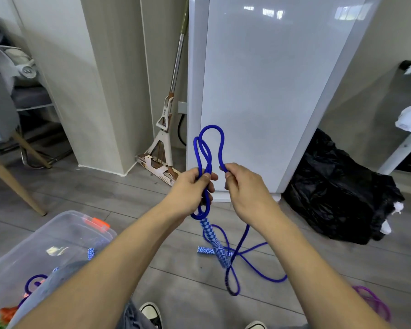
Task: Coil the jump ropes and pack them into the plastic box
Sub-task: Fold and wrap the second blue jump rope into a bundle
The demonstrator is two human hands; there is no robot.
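My left hand (192,189) grips a bundle of loops of the blue jump rope (210,143), which stick up above my fist. One blue-and-white patterned handle (216,243) hangs below that hand. My right hand (243,184) pinches the same rope just right of the loops; from it the rope drops to the floor and trails in loose curves (259,274). The second patterned handle (205,250) lies on the floor. The clear plastic box (64,233) with an orange latch stands at lower left and holds other coiled ropes. A purple rope (375,302) lies on the floor at lower right.
A white fridge (259,91) stands straight ahead, with a mop (164,138) leaning left of it. A black rubbish bag (337,193) sits on the floor to the right. A chair leg (17,186) is at left. My shoes (152,312) show at the bottom.
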